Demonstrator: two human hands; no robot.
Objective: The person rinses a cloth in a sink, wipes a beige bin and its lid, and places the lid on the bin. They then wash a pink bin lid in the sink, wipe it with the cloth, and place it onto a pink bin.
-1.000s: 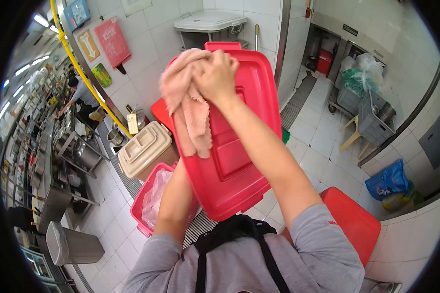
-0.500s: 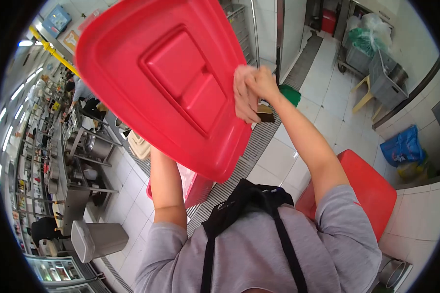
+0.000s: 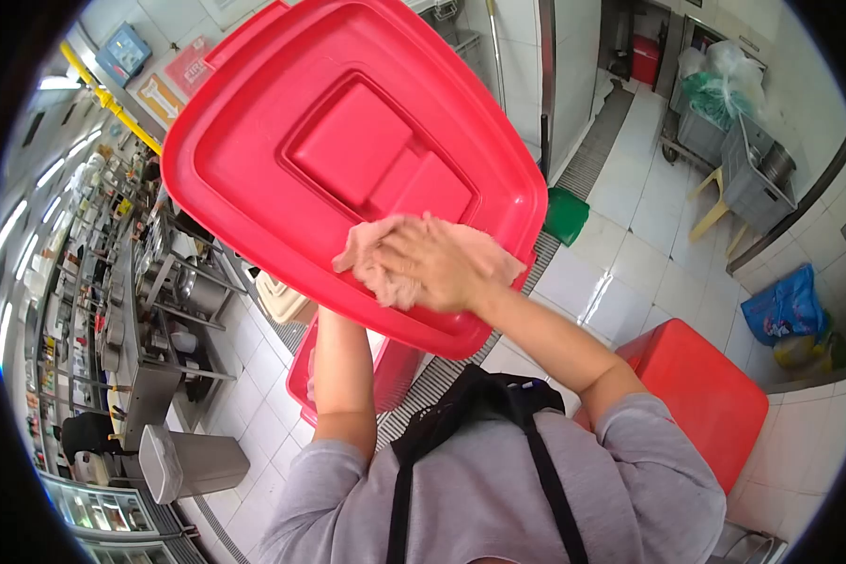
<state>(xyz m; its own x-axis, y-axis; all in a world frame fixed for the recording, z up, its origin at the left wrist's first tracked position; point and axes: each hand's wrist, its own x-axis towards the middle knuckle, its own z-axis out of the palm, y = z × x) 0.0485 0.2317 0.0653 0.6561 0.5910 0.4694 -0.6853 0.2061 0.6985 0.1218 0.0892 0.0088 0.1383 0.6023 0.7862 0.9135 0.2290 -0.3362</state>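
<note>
A large red plastic lid [image 3: 244,179] is held up at a tilt in front of me, its recessed face towards me. My left forearm [image 3: 344,376] goes up behind its lower edge. The lid hides my left hand, which bears it from behind. My right hand [image 3: 432,268] presses a crumpled pink cloth [image 3: 385,240] against the lower part of the recessed face, fingers over the cloth. Beneath the lid, a red plastic bin [image 3: 399,371] stands on the floor, partly covered from view.
A red box-shaped container [image 3: 700,399] stands close on my right. A grey bin [image 3: 197,462] is at the lower left, near metal kitchen counters [image 3: 146,395]. A floor grating [image 3: 414,385] runs below. Grey crates [image 3: 747,179] and a blue bag [image 3: 785,305] are at the right.
My right hand has moved with the cloth from the lid's right edge down and left onto its lower face. The lid has turned and shifted slightly right.
</note>
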